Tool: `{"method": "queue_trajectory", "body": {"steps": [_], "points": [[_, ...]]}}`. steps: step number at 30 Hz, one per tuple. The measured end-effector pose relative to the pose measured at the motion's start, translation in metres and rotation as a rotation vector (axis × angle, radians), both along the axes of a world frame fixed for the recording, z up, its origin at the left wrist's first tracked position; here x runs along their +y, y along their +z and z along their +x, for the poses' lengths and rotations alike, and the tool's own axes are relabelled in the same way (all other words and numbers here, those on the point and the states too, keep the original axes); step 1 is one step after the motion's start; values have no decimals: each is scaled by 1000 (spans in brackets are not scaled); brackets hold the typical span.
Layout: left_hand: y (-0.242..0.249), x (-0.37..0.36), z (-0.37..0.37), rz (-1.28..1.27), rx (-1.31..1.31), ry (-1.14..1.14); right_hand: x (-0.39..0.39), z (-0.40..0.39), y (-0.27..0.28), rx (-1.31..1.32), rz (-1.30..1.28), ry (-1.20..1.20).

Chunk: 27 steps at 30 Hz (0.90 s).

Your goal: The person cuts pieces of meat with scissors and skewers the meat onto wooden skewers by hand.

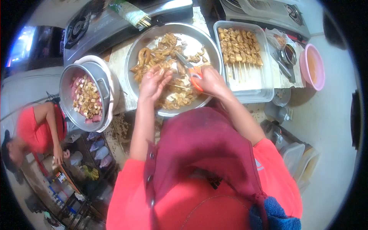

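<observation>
A wide metal basin (131, 48) holds glossy brown pieces of cooked intestine (168, 42), some long and some cut small. Over its middle, my right hand (212, 81) grips orange-handled scissors (195, 76), blades pointing up and left among the pieces. My left hand (155, 82) is beside them with fingers curled together; what they pinch I cannot tell. A thin bamboo skewer (178, 86) spans the space between my hands. Right of the basin, a clear plastic tub (249, 85) contains rows of skewered meat (240, 46).
At left, a metal pot (65, 92) of chopped pieces rests in a pale basin (114, 82). Bundled skewers (132, 15) lie by a gas stove (78, 30). A pink bowl (321, 73) of liquid and a knife (281, 66) are right. Another person (42, 122) is at lower left.
</observation>
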State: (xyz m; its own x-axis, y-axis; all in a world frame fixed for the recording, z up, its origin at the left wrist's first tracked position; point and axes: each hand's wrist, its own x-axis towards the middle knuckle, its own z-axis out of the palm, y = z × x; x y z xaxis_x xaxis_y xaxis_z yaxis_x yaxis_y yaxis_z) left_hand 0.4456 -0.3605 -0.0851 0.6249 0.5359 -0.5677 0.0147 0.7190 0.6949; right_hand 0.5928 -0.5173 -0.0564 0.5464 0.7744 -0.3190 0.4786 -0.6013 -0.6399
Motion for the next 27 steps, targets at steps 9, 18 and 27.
{"method": "queue_trajectory", "body": {"steps": [9,18,27], "points": [[-18,7,-23,-245,-203,171,-35,-12,-19,-461,230,259],[-11,8,-25,-177,-169,163,-48,-22,-16,-240,49,344],[-11,16,-29,-49,-80,263,-61,-10,0,285,110,76]]}}
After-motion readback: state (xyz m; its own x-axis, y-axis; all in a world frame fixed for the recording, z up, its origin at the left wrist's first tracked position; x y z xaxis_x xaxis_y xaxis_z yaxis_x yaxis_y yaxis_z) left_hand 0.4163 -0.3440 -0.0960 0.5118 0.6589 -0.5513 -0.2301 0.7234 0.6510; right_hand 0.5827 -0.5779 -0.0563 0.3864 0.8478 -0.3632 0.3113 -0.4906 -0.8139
